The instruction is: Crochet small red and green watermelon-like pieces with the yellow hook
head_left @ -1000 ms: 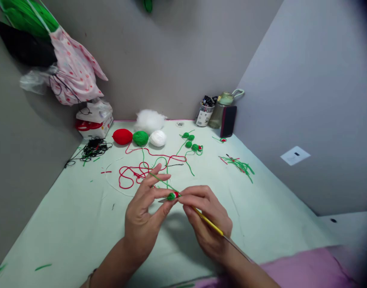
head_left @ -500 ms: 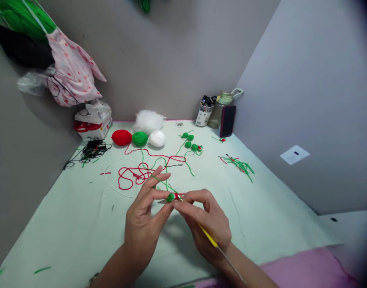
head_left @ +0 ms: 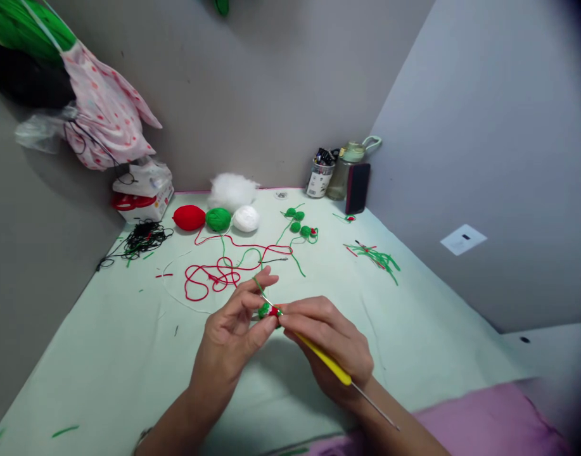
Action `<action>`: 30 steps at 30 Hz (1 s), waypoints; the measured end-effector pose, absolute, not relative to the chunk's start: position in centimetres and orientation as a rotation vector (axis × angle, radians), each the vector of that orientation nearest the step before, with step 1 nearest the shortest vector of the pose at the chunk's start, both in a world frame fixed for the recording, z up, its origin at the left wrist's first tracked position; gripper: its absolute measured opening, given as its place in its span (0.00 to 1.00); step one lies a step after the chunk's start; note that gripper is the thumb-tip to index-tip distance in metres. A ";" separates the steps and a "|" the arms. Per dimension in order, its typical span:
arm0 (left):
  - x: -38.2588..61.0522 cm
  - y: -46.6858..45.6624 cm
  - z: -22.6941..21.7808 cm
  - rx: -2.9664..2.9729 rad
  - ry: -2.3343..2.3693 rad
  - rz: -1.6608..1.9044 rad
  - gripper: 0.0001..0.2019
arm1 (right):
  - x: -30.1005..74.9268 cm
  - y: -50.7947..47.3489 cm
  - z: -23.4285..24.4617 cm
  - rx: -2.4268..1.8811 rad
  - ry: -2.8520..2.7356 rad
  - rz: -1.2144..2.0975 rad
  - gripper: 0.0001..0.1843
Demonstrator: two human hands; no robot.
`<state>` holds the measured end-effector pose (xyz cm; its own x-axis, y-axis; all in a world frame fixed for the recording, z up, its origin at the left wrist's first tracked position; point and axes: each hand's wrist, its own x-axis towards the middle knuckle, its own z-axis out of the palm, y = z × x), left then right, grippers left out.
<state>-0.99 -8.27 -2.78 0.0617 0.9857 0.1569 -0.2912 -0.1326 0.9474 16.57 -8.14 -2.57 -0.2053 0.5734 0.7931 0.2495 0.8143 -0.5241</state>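
Observation:
Between thumb and fingers, my left hand (head_left: pixel 230 339) pinches a small crocheted piece (head_left: pixel 272 311) in green, white and red. Green yarn (head_left: pixel 258 285) runs up over its raised fingers. My right hand (head_left: pixel 331 345) is closed around a crochet hook (head_left: pixel 325 360) with a yellow grip; its bare metal end sticks out toward the lower right. The hook's tip meets the piece at the fingertips, where the exact stitch is hidden. Beyond the hands sit a red yarn ball (head_left: pixel 189 217), a green yarn ball (head_left: pixel 218 219) and a white yarn ball (head_left: pixel 246 218).
Loose red yarn (head_left: pixel 209 278) loops across the table. Green crocheted balls (head_left: pixel 297 218) lie farther back, green yarn scraps (head_left: pixel 378 258) at right, a black yarn tangle (head_left: pixel 147 237) at left. White stuffing (head_left: pixel 232 191), a pen cup (head_left: pixel 320 177), a bottle (head_left: pixel 340 177) and a phone (head_left: pixel 357 189) stand along the wall.
The hook has swung so its tip points up and left past the piece, and more of its yellow grip shows. My left fingers have curled in a little. The view has shifted slightly.

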 end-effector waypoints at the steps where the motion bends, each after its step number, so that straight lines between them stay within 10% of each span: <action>1: -1.1 -8.2 -2.8 1.154 0.877 1.388 0.05 | 16.7 -8.2 -2.5 -0.637 -1.808 0.344 0.22; 19: -0.6 -8.4 -4.3 1.550 1.008 1.580 0.09 | 16.8 -8.6 -3.6 -0.700 -1.961 -0.073 0.20; 30: -1.6 -7.9 -2.8 1.135 0.805 1.278 0.07 | 17.3 -7.9 -3.2 -0.556 -1.857 0.317 0.21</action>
<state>-1.57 -7.86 -2.76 0.1608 0.9785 0.1292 -0.3063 -0.0749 0.9490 17.32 -7.90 -3.21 -0.2722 0.5189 0.8103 0.2209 0.8534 -0.4722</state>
